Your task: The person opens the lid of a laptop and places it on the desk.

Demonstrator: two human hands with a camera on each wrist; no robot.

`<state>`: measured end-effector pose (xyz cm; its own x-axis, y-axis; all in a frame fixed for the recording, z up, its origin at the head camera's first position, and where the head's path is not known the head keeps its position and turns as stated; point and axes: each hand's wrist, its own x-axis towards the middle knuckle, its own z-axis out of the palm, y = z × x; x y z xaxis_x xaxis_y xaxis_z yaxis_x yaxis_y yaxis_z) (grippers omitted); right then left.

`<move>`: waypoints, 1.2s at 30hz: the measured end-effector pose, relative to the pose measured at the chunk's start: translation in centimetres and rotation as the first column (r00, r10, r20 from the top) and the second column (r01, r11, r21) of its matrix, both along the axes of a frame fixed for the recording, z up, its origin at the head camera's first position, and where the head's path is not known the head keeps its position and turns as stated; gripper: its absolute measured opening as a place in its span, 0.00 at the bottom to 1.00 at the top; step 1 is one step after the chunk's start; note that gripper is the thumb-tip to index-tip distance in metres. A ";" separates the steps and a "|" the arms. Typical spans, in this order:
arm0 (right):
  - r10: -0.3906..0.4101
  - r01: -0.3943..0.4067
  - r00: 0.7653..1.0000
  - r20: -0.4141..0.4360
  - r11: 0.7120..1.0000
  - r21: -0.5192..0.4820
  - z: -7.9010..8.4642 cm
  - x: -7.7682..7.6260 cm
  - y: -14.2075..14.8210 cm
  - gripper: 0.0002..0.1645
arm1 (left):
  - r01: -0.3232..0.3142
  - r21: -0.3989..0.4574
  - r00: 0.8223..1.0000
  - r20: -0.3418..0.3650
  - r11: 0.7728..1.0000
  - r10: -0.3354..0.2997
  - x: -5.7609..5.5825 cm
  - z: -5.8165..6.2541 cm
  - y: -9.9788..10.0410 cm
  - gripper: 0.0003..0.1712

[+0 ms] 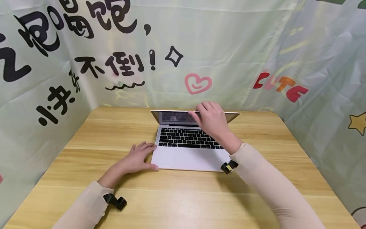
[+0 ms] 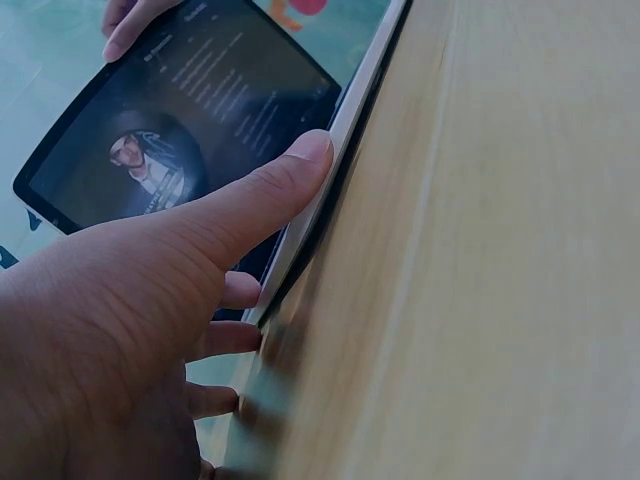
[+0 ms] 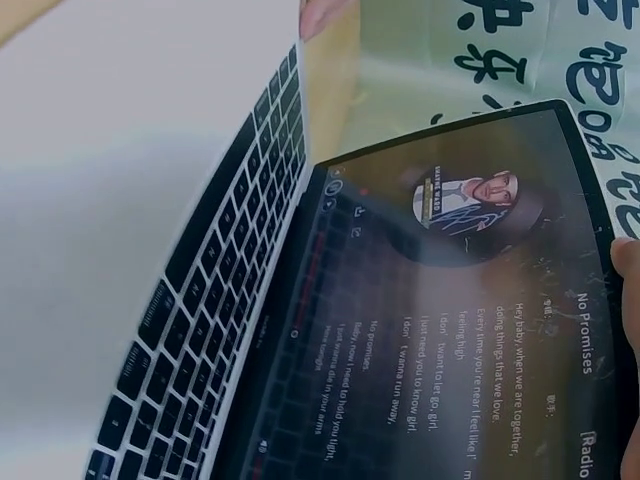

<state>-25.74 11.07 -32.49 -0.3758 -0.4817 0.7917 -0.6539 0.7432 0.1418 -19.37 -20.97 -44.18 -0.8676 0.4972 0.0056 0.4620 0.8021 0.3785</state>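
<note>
A silver laptop (image 1: 188, 159) with black keys lies on the wooden table, its screen (image 1: 177, 117) partly raised and leaning forward over the keyboard. My right hand (image 1: 213, 119) grips the top edge of that screen, thumb on the display side and fingers over the back. At the laptop's left side, my left hand (image 1: 137, 159) rests with extended fingers, the thumb touching the front left corner and the index finger the side edge. The lit display (image 3: 450, 300) shows song lyrics and a round portrait picture in the right wrist view.
The wooden table (image 1: 183, 197) runs out on all sides of the laptop. Pale printed cloth (image 1: 228, 47) hangs behind it and at both sides, close to the table's edges. A black wrist camera (image 1: 115, 201) sits at the left sleeve, another (image 1: 229, 166) at the right.
</note>
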 end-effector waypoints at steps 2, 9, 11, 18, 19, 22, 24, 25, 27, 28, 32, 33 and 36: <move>-0.012 0.012 1.000 0.002 1.000 0.000 0.2 -0.3 0.0 0.20 | 0.000 -0.001 1.000 0.001 1.000 0.000 0.0 0.1 0.1 0.61; -0.043 0.043 0.999 0.017 0.999 0.002 0.9 -1.2 0.0 0.20 | -0.002 -0.006 1.000 0.007 1.000 0.002 0.1 0.2 0.1 0.61; -0.048 0.048 0.999 0.022 0.999 0.002 1.0 -1.4 0.0 0.21 | -0.005 -0.006 1.000 0.007 1.000 0.005 0.0 0.1 0.0 0.61; -0.066 0.066 0.997 0.032 0.998 0.007 1.4 -2.3 0.0 0.22 | -0.010 -0.005 1.000 0.001 1.000 0.010 -0.1 -0.2 -0.1 0.61; -0.070 0.070 0.997 0.028 0.998 0.007 1.4 -2.4 0.1 0.22 | -0.012 -0.005 1.000 0.000 1.000 0.012 -0.2 -0.3 -0.1 0.62; -0.076 0.076 0.997 0.021 0.997 0.010 1.6 -2.8 0.1 0.23 | -0.012 -0.003 1.000 0.002 1.000 0.012 -0.2 -0.3 -0.1 0.62; -0.078 0.077 0.997 0.021 0.997 0.014 1.7 -3.1 0.1 0.23 | -0.013 -0.004 1.000 0.003 1.000 0.013 -0.2 -0.3 0.0 0.62; -0.079 0.078 0.997 0.021 0.997 0.016 1.7 -3.3 0.1 0.23 | -0.012 -0.003 1.000 0.003 1.000 0.012 -0.2 -0.3 0.0 0.62; -0.083 0.082 0.996 0.028 0.996 0.020 1.8 -3.6 0.1 0.23 | -0.012 -0.001 1.000 0.004 1.000 0.012 -0.2 -0.3 0.0 0.61; -0.087 0.087 0.996 0.030 0.996 0.020 1.9 -3.8 0.1 0.23 | -0.013 -0.001 1.000 0.005 1.000 0.013 -0.2 -0.3 0.0 0.61; -0.104 0.104 0.994 0.044 0.995 0.011 2.1 -4.4 0.0 0.24 | -0.014 -0.004 1.000 0.005 1.000 0.014 -0.2 -0.3 0.0 0.62; -0.107 0.107 0.993 0.048 0.994 0.008 2.1 -4.6 0.0 0.23 | -0.015 -0.005 1.000 0.007 1.000 0.015 -0.2 -0.3 0.1 0.62; -0.116 0.117 0.991 0.061 0.993 0.000 2.2 -5.1 -0.1 0.23 | -0.019 -0.005 1.000 0.006 1.000 0.019 -0.2 -0.3 0.0 0.62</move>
<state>-30.88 11.02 -30.31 -0.4767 -0.4286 0.7675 -0.5701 0.8153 0.1013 -19.62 -20.96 -44.48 -0.8768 0.4809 -0.0020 0.4446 0.8123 0.3776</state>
